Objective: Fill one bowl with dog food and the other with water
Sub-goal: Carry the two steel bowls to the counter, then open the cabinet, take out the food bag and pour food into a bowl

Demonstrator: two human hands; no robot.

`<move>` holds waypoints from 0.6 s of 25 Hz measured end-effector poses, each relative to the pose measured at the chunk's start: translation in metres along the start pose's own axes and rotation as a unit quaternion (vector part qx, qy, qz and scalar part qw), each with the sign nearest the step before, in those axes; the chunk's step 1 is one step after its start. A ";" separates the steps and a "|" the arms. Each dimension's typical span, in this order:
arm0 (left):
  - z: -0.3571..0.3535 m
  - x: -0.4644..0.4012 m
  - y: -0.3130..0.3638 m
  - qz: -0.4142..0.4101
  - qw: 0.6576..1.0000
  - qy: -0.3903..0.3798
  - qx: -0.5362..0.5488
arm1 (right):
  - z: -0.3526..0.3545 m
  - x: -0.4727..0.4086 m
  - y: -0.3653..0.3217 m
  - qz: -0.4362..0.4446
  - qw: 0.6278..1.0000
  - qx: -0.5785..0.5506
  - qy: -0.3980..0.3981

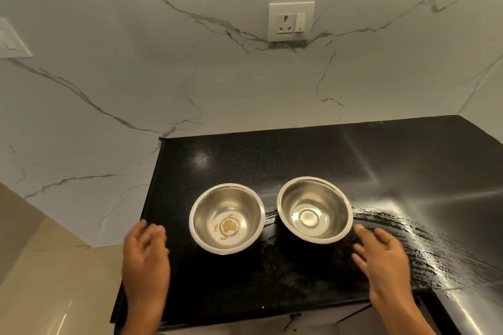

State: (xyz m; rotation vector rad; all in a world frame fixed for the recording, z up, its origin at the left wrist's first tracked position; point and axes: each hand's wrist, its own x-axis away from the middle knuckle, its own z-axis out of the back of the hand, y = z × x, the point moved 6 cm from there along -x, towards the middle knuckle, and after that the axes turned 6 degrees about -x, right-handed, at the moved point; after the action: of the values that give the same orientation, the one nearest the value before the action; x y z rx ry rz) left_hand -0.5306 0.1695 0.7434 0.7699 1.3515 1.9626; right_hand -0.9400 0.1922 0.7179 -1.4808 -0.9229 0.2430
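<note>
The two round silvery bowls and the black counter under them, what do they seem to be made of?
The left round silvery bowl and the right round silvery bowl look like polished stainless steel: mirror-like walls with bright, curved reflections. The black counter looks like polished stone, likely granite: fine speckles and glossy glare. I cannot say for sure.

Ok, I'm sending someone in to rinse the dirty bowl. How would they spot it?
On the black countertop below the wall socket stand two steel bowls side by side. Take the left bowl, nearest the counter's left edge. Unlike the clean right bowl, it has yellowish bits stuck on its bottom.
</note>
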 end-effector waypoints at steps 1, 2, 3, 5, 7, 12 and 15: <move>0.013 -0.002 0.028 -0.070 0.997 0.014 -0.019 | -0.003 0.009 -0.024 0.063 0.998 0.017 -0.003; 0.021 -0.004 0.058 -0.141 0.989 0.024 -0.037 | -0.011 0.018 -0.050 0.131 0.991 0.032 -0.013; 0.027 -0.006 0.091 -0.213 0.975 0.036 -0.052 | -0.024 0.029 -0.080 0.199 0.979 0.042 -0.031; 0.029 -0.008 0.165 -0.358 0.929 0.068 -0.066 | -0.062 0.053 -0.141 0.328 0.940 0.056 -0.075; 0.027 -0.003 0.241 -0.499 0.857 0.105 -0.075 | -0.104 0.082 -0.203 0.466 0.876 0.061 -0.109; 0.021 0.019 0.395 -0.688 0.686 0.199 -0.131 | -0.191 0.144 -0.333 0.719 0.680 0.088 -0.113; 0.014 0.020 0.456 -0.715 0.624 0.234 -0.208 | -0.234 0.155 -0.386 0.779 0.607 0.145 -0.066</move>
State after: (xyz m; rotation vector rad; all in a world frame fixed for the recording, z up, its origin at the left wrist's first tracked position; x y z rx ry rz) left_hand -0.6091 0.0659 1.1809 -0.9564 1.0087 0.9376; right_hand -0.8371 0.0686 1.1671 -1.5613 0.5979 1.6960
